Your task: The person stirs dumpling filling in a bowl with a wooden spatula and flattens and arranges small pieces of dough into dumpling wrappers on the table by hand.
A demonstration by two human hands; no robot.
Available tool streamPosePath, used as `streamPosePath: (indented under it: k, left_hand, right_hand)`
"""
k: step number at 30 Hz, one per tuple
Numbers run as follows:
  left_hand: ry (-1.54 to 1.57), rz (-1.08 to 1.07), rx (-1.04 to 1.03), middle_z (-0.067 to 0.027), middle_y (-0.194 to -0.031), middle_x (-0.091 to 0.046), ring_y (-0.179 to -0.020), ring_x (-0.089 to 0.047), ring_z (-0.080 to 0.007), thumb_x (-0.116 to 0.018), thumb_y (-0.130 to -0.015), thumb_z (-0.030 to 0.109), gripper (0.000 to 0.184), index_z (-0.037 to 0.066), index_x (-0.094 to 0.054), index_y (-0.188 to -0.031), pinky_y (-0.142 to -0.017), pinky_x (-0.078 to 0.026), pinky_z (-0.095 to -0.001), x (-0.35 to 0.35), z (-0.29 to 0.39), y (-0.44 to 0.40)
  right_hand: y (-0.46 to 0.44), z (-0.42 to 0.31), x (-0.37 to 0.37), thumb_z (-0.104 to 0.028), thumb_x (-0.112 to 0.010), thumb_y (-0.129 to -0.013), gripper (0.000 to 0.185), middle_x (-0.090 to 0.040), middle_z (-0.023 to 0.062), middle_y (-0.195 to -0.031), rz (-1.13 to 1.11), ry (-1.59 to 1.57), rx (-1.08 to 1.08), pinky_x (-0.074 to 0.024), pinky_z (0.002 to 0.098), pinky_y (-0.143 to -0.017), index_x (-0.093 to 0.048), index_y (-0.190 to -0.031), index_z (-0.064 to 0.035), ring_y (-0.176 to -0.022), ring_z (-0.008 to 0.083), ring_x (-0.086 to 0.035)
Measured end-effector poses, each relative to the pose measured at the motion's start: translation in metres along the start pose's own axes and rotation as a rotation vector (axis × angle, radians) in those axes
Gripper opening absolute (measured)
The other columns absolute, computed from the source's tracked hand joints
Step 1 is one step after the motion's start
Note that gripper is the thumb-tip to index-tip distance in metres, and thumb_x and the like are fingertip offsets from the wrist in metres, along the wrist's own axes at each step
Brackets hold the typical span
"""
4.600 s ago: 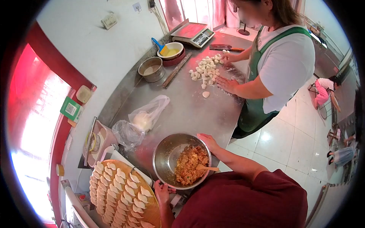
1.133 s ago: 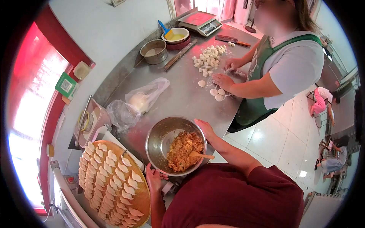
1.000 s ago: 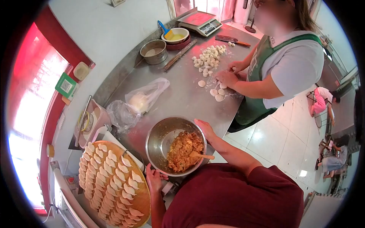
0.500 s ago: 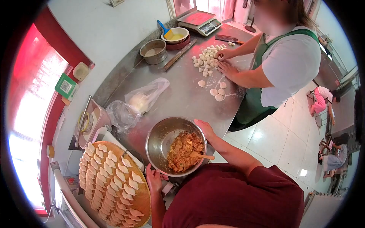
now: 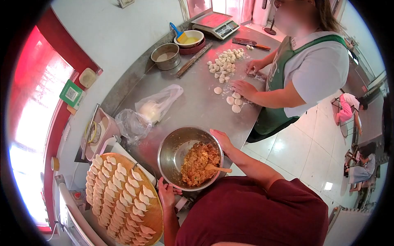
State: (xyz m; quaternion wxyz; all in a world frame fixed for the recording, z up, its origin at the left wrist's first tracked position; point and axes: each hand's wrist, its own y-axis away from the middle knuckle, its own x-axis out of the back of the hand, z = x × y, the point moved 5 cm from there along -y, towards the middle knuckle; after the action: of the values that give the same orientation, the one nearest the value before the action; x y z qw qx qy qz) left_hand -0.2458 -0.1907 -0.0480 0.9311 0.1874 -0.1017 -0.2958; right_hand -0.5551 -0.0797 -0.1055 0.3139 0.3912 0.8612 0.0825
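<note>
A steel bowl (image 5: 168,158) of reddish-brown filling (image 5: 201,164) is held between my two hands at the table's near edge. A wooden spoon (image 5: 218,168) rests in the filling, its handle over the rim. My left hand (image 5: 167,193) grips the bowl's lower left side, fingers partly under the rim. Against the upper right side is my right hand (image 5: 222,140), its fingertips partly hidden behind the bowl. Left of the bowl, a round board (image 5: 158,205) carries rows of dumplings (image 5: 119,192). A plastic bag (image 5: 154,108) with a pale lump lies beyond the bowl.
A co-worker (image 5: 312,69) in a green apron presses dough at the steel table (image 5: 197,98), beside dough pieces (image 5: 225,61) and flattened rounds (image 5: 237,101). Farther back are a scale (image 5: 217,24), a metal pot (image 5: 166,56), a blue brush (image 5: 177,31) and a rolling pin (image 5: 195,59).
Since the earliest frame, the view has shifted and several flattened rounds have appeared near the co-worker. The co-worker's hands reached to the dough pieces and came back. My hands keep hold of the bowl.
</note>
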Motion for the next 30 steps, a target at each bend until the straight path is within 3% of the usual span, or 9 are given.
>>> streamPosePath:
  k: [22,30]
  left_hand:
    - [0.006,0.016,0.004,-0.0156,-0.084,-0.057,-0.055,-0.059,-0.0194,-0.039,-0.093,0.003,0.037,0.002,-0.03,-0.129,-0.047,-0.052,-0.0319,0.0001,-0.0009,0.0005]
    - [-0.01,0.005,0.019,-0.0164,-0.084,-0.056,-0.054,-0.059,-0.0193,-0.038,-0.091,-0.001,0.046,-0.001,-0.023,-0.134,-0.046,-0.052,-0.0307,0.0,-0.001,-0.0006]
  right_hand:
    - [0.0043,-0.0046,-0.0039,-0.032,-0.056,-0.09,0.034,-0.062,0.0025,-0.085,-0.008,0.009,0.01,-0.0462,0.0254,-0.068,-0.063,-0.098,-0.0004,-0.074,0.0105,-0.056]
    - [0.0041,-0.0036,-0.0035,-0.032,-0.057,-0.09,0.032,-0.062,0.0018,-0.084,-0.004,0.006,0.002,-0.046,0.0244,-0.067,-0.063,-0.097,-0.0013,-0.072,0.0097,-0.056]
